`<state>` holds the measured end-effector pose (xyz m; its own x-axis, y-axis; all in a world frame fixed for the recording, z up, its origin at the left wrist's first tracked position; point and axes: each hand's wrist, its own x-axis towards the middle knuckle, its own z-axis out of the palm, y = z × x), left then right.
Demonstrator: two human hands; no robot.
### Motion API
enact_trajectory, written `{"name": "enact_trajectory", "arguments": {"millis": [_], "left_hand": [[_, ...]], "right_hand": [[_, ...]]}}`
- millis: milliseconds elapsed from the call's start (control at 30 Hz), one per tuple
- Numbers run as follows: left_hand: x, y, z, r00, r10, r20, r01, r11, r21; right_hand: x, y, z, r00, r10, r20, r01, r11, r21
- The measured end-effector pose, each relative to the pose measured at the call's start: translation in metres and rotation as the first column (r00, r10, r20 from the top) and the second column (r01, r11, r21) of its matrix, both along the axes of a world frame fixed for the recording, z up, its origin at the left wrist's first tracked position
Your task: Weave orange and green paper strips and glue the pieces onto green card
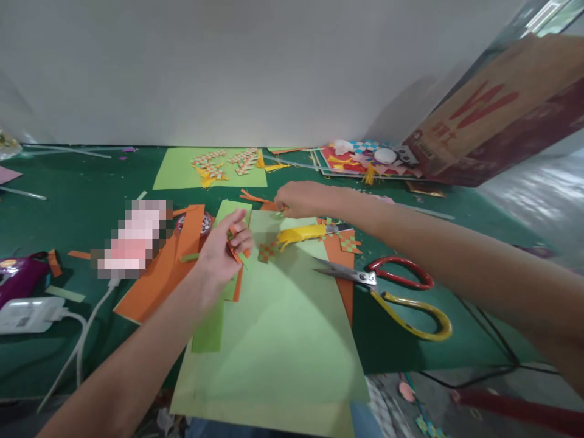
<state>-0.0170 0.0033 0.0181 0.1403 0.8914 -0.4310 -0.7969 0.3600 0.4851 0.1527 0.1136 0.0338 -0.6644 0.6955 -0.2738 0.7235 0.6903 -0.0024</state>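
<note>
My left hand (229, 243) is closed around several narrow orange and green paper strips (235, 244), with the thumb pointing up. It hovers over the left side of a large light green sheet (292, 340). At the sheet's far edge, my right hand (296, 199) is closed in a pinch, its knuckles hiding most of the fingertips. A bit of green paper shows under them, and orange paper strips (255, 197) reach to the fingers. Just below lie a yellow-handled knife (303, 233) and a small woven orange-and-green paper piece (267, 252). Scissors (365, 277) with red and yellow handles rest to the right.
Orange paper (157, 286) lies left, near a blurred-out item (134, 237) on a white cable. Behind, woven pieces with yellow tassels sit on a light green card (176, 170). Colourful paper crafts (351, 161) are piled by a brown paper bag (497, 115). A white wall (228, 73) bounds the table.
</note>
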Motion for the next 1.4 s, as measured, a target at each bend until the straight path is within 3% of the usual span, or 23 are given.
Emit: {"name": "enact_trajectory", "arguments": {"millis": [100, 200, 333, 467, 700, 833, 933, 1000, 1100, 1167, 1267, 1333, 1400], "left_hand": [[0.004, 0.000, -0.003, 0.991, -0.130, -0.010, 0.130, 0.991, -0.018], [0.006, 0.000, -0.005, 0.977, -0.211, 0.012, 0.211, 0.976, -0.060], [0.006, 0.000, -0.005, 0.972, -0.236, 0.007, 0.236, 0.968, -0.088], [0.006, -0.001, -0.004, 0.970, -0.242, -0.019, 0.239, 0.966, -0.095], [0.005, -0.002, -0.006, 0.967, -0.252, 0.022, 0.253, 0.965, -0.070], [0.005, -0.001, -0.007, 0.987, -0.156, 0.027, 0.157, 0.984, -0.083], [0.005, 0.000, -0.008, 1.000, 0.028, -0.003, -0.028, 0.993, -0.111], [0.006, 0.000, -0.008, 0.989, 0.146, -0.026, -0.147, 0.986, -0.073], [0.006, 0.000, -0.010, 0.973, 0.224, -0.060, -0.223, 0.975, 0.016], [0.007, 0.000, -0.012, 0.970, 0.222, -0.104, -0.219, 0.975, 0.037], [0.008, 0.002, -0.014, 0.973, 0.178, -0.146, -0.180, 0.984, 0.001], [0.009, 0.002, -0.014, 0.979, 0.172, -0.106, -0.179, 0.982, -0.053], [0.009, 0.001, -0.011, 0.989, 0.137, -0.048, -0.142, 0.984, -0.111]], "right_hand": [[-0.001, 0.004, -0.008, 0.999, -0.033, -0.041, 0.034, 0.999, 0.010], [-0.012, 0.014, -0.003, 0.984, -0.055, -0.171, 0.050, 0.998, -0.035], [-0.036, 0.028, 0.004, 0.968, -0.179, -0.176, 0.160, 0.980, -0.121], [-0.057, 0.034, 0.001, 0.971, -0.226, -0.085, 0.217, 0.971, -0.100], [-0.075, 0.032, -0.005, 0.947, -0.313, -0.076, 0.303, 0.945, -0.127], [-0.068, 0.032, 0.000, 0.920, -0.366, -0.138, 0.338, 0.922, -0.190], [-0.058, 0.031, 0.008, 0.883, -0.412, -0.227, 0.351, 0.898, -0.265], [-0.053, 0.028, 0.014, 0.813, -0.477, -0.333, 0.337, 0.853, -0.398], [-0.053, 0.013, 0.020, 0.727, -0.540, -0.424, 0.195, 0.754, -0.627], [-0.056, -0.002, 0.024, 0.780, -0.481, -0.401, 0.103, 0.730, -0.676], [-0.061, -0.021, 0.031, 0.889, -0.313, -0.334, 0.022, 0.757, -0.653], [-0.066, -0.025, 0.037, 0.902, -0.261, -0.343, 0.048, 0.852, -0.521], [-0.075, -0.024, 0.041, 0.881, -0.243, -0.407, 0.119, 0.944, -0.308]]}}
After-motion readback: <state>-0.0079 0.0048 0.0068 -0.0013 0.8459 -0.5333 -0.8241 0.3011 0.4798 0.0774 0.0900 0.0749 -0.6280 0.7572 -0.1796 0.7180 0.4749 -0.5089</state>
